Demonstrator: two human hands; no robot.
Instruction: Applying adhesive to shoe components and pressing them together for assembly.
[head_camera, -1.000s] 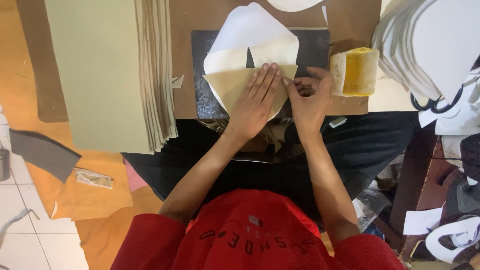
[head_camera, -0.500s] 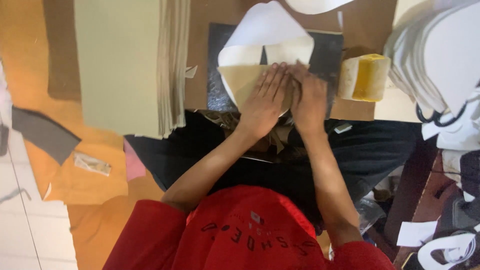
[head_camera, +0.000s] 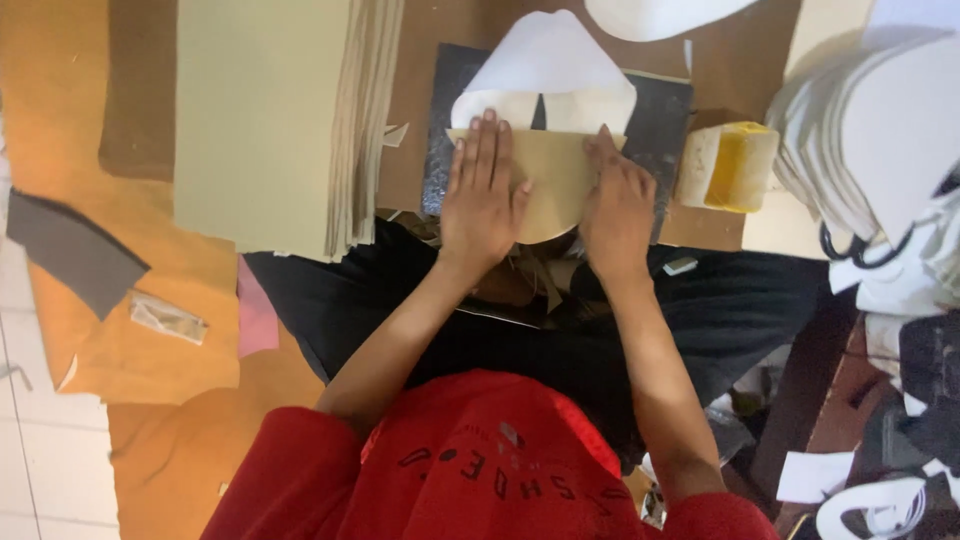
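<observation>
While both our hands press flat and open, left hand (head_camera: 483, 195) and right hand (head_camera: 617, 205) flank the tan sheet (head_camera: 546, 178), which runs crosswise mid-frame.

Single head-worn view, looking steeply down over a red shirt (head_camera: 480, 470) and both forearms, close to a dark rectangular work mat (head_camera: 660, 115). Tall stack of pale olive sheets (head_camera: 260, 120) left of that mat; upper frame faces away from the wearer.

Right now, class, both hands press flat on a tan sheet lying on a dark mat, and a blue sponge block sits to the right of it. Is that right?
Not quite: the sponge block is yellow, not blue. The head view shows the left hand and right hand flat on the tan sheet, which lies on the dark mat.
</observation>
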